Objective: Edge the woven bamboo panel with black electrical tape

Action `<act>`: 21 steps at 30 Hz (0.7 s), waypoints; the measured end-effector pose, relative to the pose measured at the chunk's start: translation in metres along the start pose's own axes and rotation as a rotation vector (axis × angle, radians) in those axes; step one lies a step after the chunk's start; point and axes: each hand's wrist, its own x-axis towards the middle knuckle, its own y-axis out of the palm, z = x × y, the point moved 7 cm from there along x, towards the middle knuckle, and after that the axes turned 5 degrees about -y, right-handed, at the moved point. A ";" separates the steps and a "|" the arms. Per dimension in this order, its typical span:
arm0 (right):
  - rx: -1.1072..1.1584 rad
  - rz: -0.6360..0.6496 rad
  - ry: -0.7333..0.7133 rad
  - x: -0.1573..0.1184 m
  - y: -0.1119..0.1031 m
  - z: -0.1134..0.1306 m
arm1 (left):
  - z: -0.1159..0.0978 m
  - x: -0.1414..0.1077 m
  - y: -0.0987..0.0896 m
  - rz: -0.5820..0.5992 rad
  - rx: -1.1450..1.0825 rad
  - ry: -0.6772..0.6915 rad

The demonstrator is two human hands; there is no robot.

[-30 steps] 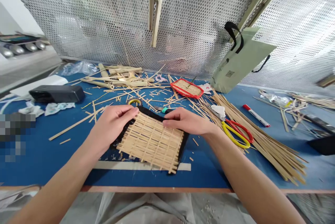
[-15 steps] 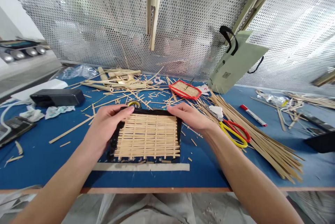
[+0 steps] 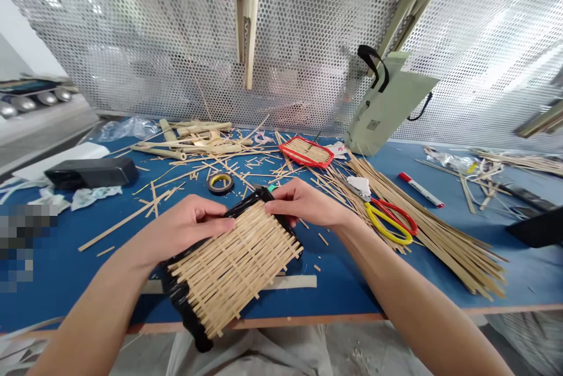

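A woven bamboo panel with black tape along its edges is held tilted over the front of the table, its lower left corner past the table edge. My left hand grips its upper left side, thumb on the weave. At the top right corner, my right hand pinches the edge; its fingertips behind the panel are hidden. A roll of black tape lies flat just beyond the panel. Under the panel, a pale flat strip shows on the blue table.
Scissors with red and yellow handles lie right of my right hand, by a fan of bamboo strips. Behind are a red-edged woven piece, a green bag and bamboo pieces. A marker lies right, a dark box left.
The panel has been lifted and turned, its left side swinging down toward me past the table edge. My left hand moved lower; the tape roll behind is now fully visible.
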 end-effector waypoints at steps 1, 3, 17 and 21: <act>-0.015 -0.026 -0.026 0.001 -0.001 0.002 | 0.002 0.000 0.003 0.031 0.004 -0.014; -0.054 -0.078 -0.077 0.001 -0.005 0.007 | 0.003 0.001 0.001 0.007 -0.011 -0.024; -0.116 -0.053 -0.109 -0.004 0.021 0.037 | -0.031 -0.014 0.003 -0.203 -0.061 0.023; -0.150 -0.216 -0.310 -0.009 0.014 0.056 | -0.040 -0.043 -0.011 -0.462 -0.092 0.038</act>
